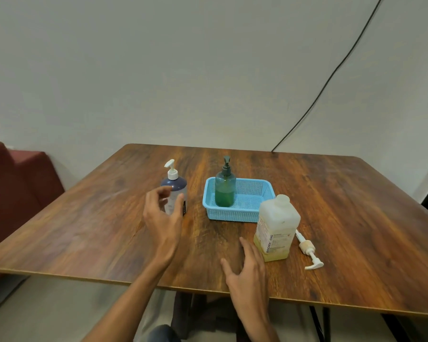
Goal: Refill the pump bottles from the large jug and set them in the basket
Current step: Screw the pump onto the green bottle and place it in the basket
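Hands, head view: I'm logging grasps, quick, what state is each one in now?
Left hand: open, fingers spread at the dark pump bottle, not gripping it.
Right hand: open, holding nothing, beside the large jug.

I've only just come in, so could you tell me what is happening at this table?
A person is refilling pump bottles. Their left hand, fingers open, reaches for the dark blue pump bottle with a white pump on the wooden table. Their right hand lies flat beside the large translucent jug of yellowish liquid. The green pump bottle stands in the light blue plastic basket. A loose white pump lies beside the jug.
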